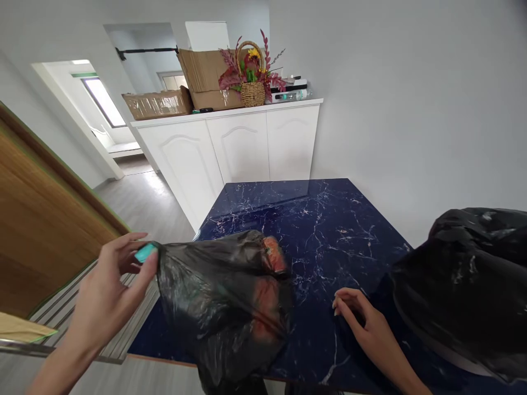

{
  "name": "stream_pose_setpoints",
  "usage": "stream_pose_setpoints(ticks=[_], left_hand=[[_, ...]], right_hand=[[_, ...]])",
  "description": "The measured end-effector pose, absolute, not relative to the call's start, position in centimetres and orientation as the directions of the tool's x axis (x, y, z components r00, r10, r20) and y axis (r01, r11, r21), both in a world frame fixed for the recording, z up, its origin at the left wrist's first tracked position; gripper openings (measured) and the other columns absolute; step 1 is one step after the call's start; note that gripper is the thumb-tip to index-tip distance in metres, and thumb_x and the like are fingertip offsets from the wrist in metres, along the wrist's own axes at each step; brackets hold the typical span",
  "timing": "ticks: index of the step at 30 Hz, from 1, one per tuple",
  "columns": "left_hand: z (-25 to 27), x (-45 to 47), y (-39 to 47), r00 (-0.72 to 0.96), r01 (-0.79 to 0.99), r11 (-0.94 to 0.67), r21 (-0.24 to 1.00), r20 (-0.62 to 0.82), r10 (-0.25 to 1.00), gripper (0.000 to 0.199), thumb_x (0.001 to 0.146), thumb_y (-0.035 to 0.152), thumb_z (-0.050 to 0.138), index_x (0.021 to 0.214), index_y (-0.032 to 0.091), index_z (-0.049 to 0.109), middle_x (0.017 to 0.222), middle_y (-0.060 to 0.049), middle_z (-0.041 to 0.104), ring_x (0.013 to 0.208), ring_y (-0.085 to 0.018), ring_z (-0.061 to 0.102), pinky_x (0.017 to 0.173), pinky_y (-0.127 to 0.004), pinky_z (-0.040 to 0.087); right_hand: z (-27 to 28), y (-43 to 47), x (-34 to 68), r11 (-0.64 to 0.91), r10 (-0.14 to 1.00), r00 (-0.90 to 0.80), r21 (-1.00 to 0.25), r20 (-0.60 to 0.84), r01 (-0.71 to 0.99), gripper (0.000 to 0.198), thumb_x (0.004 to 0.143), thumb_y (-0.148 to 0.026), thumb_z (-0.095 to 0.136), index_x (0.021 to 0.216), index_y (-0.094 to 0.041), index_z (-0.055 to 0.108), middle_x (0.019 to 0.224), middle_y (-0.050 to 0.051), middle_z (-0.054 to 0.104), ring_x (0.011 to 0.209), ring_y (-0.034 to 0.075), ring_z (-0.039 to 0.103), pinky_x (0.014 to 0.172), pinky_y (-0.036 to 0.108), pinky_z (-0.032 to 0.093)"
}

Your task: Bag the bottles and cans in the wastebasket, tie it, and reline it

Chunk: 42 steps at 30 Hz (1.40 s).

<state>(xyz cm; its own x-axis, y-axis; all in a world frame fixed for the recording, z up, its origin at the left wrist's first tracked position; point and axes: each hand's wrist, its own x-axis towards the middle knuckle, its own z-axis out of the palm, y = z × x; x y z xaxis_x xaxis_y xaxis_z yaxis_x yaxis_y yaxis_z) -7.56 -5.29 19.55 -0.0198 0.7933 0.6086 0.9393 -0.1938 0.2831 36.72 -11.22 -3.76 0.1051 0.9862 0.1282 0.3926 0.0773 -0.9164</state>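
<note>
A thin black plastic bag point(206, 280) stretches from my left hand point(111, 285) across the near left of the table. My left thumb and fingers pinch its upper left end, where a small teal piece point(145, 253) shows between them; I cannot tell what that piece is. Orange-red round items, one at the bag's right end point(273, 253) and another lower down point(264, 307), show at or through the plastic; their kind is unclear. My right hand point(362, 323) is by the tabletop right of the bag, fingers curled in against the thumb, nothing visible in them.
The dark blue marbled table point(317, 219) lies before me. At right, a large black plastic bag point(465, 285) covers something pale-rimmed. Beyond stand a white cabinet point(242, 145) with cardboard boxes point(158, 104) and a flower basket point(252, 93), and a wooden panel point(49, 208) at left.
</note>
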Motion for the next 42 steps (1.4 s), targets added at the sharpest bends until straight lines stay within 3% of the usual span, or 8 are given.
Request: stream_pose_setpoints(ticks=[4, 7, 13, 19, 25, 33, 38, 42], left_hand=[[17.9, -7.7, -4.7, 0.049, 0.914, -0.268, 0.304, 0.573, 0.818, 0.057, 0.096, 0.070, 0.058, 0.137, 0.029, 0.055, 0.119, -0.008, 0.078, 0.107, -0.030, 0.079, 0.070, -0.034, 0.064], [17.0, -7.5, -4.8, 0.030, 0.835, -0.323, 0.446, 0.549, 0.835, 0.054, 0.096, 0.064, 0.063, 0.139, 0.032, 0.054, 0.125, -0.008, 0.078, 0.112, -0.030, 0.078, 0.082, -0.039, 0.068], [18.2, -7.1, -6.2, 0.011, 0.724, -0.388, 0.571, 0.552, 0.834, 0.046, 0.097, 0.053, 0.067, 0.137, 0.035, 0.052, 0.128, -0.008, 0.077, 0.111, -0.029, 0.079, 0.089, -0.045, 0.069], [20.2, -8.9, -8.9, 0.014, 0.741, -0.398, 0.541, 0.580, 0.814, 0.049, 0.095, 0.046, 0.069, 0.140, 0.037, 0.051, 0.133, -0.006, 0.074, 0.127, -0.029, 0.072, 0.094, -0.045, 0.069], [20.0, -12.3, -10.7, -0.026, 0.794, -0.286, 0.537, 0.499, 0.866, 0.044, 0.093, 0.055, 0.071, 0.131, 0.036, 0.063, 0.130, -0.001, 0.074, 0.119, -0.027, 0.076, 0.105, -0.046, 0.063], [19.5, -12.7, -10.3, -0.007, 0.883, -0.193, 0.428, 0.424, 0.906, 0.063, 0.090, 0.070, 0.064, 0.145, 0.040, 0.058, 0.136, -0.003, 0.074, 0.102, -0.031, 0.082, 0.071, -0.036, 0.071], [20.4, -12.0, -8.6, -0.049, 0.939, -0.163, 0.304, 0.586, 0.809, 0.063, 0.094, 0.069, 0.058, 0.147, 0.035, 0.058, 0.138, -0.005, 0.071, 0.093, -0.028, 0.081, 0.079, -0.039, 0.069], [21.7, -11.5, -5.0, -0.044, 0.972, -0.165, 0.169, 0.816, 0.577, 0.056, 0.098, 0.054, 0.063, 0.144, 0.022, 0.063, 0.138, -0.015, 0.068, 0.101, -0.028, 0.076, 0.099, -0.050, 0.063]], right_hand=[[-2.3, -11.1, 34.6, 0.133, 0.980, 0.073, -0.880, 0.186, 0.456, 0.027, 0.109, -0.050, 0.052, 0.120, -0.028, 0.062, 0.102, 0.005, 0.075, 0.095, 0.023, 0.076, 0.085, 0.035, 0.062], [0.1, -10.8, 32.0, 0.305, 0.940, -0.021, -0.810, 0.341, 0.500, 0.023, 0.110, -0.041, 0.052, 0.127, -0.029, 0.061, 0.119, 0.008, 0.073, 0.109, 0.024, 0.073, 0.095, 0.037, 0.062], [4.6, -9.2, 26.1, 0.646, 0.763, -0.473, -0.541, 0.441, 0.538, 0.061, 0.106, -0.042, 0.061, 0.162, -0.029, 0.040, 0.166, 0.009, 0.049, 0.155, 0.030, 0.042, 0.128, 0.053, 0.040], [4.8, -6.8, 21.7, 0.778, 0.627, -0.633, -0.421, 0.455, 0.467, 0.052, 0.106, -0.056, 0.058, 0.147, -0.024, 0.059, 0.154, 0.007, 0.062, 0.154, 0.030, 0.043, 0.135, 0.061, 0.020], [3.7, -6.0, 19.9, 0.754, 0.656, -0.591, -0.441, 0.469, 0.487, 0.045, 0.101, -0.060, 0.063, 0.129, -0.026, 0.070, 0.143, 0.006, 0.068, 0.145, 0.031, 0.053, 0.133, 0.059, 0.025], [2.9, -6.0, 22.3, 0.626, 0.774, -0.436, -0.448, 0.459, 0.638, 0.026, 0.100, -0.049, 0.066, 0.110, -0.026, 0.073, 0.113, 0.006, 0.075, 0.119, 0.030, 0.068, 0.131, 0.065, 0.027], [2.4, -5.9, 26.4, 0.582, 0.793, -0.386, -0.398, 0.471, 0.709, 0.022, 0.101, -0.045, 0.064, 0.113, -0.027, 0.072, 0.113, 0.006, 0.076, 0.115, 0.030, 0.070, 0.130, 0.068, 0.027], [1.7, -6.6, 29.1, 0.539, 0.814, -0.362, -0.355, 0.454, 0.764, 0.025, 0.102, -0.047, 0.064, 0.117, -0.029, 0.072, 0.115, 0.005, 0.076, 0.117, 0.031, 0.070, 0.129, 0.069, 0.030]])
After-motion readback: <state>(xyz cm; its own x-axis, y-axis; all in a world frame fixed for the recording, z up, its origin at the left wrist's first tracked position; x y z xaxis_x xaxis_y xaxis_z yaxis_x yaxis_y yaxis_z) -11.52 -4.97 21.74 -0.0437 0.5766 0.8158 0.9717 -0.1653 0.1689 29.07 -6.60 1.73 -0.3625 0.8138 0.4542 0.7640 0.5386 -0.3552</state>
